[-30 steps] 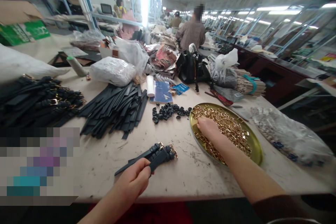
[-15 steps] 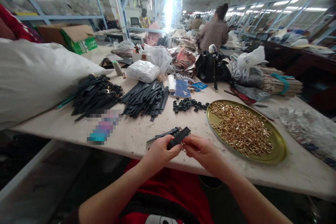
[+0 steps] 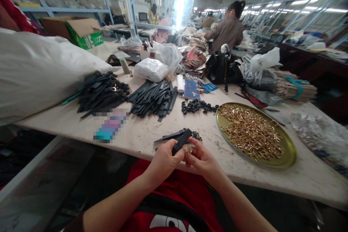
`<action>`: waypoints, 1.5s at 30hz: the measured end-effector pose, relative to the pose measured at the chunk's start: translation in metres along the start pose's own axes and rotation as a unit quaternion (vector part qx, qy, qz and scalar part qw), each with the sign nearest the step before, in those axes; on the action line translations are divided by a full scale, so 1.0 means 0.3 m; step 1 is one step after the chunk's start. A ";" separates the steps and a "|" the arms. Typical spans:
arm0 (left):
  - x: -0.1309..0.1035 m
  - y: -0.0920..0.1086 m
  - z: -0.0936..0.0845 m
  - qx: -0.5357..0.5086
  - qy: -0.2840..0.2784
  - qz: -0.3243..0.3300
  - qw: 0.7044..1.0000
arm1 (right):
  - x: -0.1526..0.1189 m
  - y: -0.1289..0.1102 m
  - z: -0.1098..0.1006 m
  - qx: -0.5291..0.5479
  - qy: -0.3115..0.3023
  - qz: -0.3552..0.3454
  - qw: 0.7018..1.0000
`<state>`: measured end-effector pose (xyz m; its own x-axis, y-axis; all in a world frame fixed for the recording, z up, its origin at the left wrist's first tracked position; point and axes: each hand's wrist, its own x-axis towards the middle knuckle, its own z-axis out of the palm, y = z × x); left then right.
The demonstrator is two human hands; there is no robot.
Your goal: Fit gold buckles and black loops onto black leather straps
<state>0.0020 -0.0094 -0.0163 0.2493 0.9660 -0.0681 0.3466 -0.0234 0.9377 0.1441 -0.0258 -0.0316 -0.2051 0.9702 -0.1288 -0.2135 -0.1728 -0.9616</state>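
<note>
My left hand (image 3: 164, 157) is closed around a black strap (image 3: 182, 141), its thumb pressed along the near side and the strap's end angled up to the right. Close beside it, my right hand (image 3: 202, 159) pinches a small gold buckle (image 3: 188, 148) near the strap; fingers cover part of the metal. Just behind both hands lies a small bunch of black straps (image 3: 170, 136), some with gold metal at their right end. To the right, a round gold tray (image 3: 290, 156) holds a heap of small gold metal pieces (image 3: 252, 134).
Farther back lie a pile of black straps (image 3: 154, 98), another pile with gold fittings (image 3: 103, 90) and scattered small black loops (image 3: 197, 106). A white sack (image 3: 40, 69) bulges over the left side. Plastic bags (image 3: 152, 69) and a black bag (image 3: 223, 67) stand behind. A person (image 3: 228, 29) works beyond.
My right hand has shifted slightly left and its fingers now curl more around the gold buckle by the strap. The strap in my left hand is tilted more steeply. The camera view has turned slightly.
</note>
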 end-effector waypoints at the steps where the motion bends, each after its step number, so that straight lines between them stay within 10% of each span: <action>1: 0.004 -0.006 -0.001 0.015 -0.011 -0.001 1.000 | 0.008 0.006 -0.006 -0.022 0.018 -0.011 1.000; 13: 0.044 -0.043 -0.054 0.068 -0.124 -0.023 0.990 | 0.098 0.044 -0.030 0.267 0.187 0.151 0.933; 22: 0.115 -0.075 -0.016 -0.032 -0.142 -0.083 0.986 | 0.099 0.093 -0.019 -0.028 0.155 0.031 0.987; 31: 0.138 -0.120 0.006 -0.100 -0.146 -0.144 0.974 | 0.126 0.110 -0.038 -0.012 0.136 0.067 0.988; 45: 0.002 -0.049 0.002 0.094 -0.117 -0.065 0.986 | 0.010 0.109 -0.021 -0.172 0.129 0.012 0.976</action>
<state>-0.0025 -0.0087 -0.0301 0.3868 0.8783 -0.2809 0.5458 0.0274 0.8375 0.1426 -0.0275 -0.0649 0.0516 0.9847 -0.1662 0.1316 -0.1717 -0.9763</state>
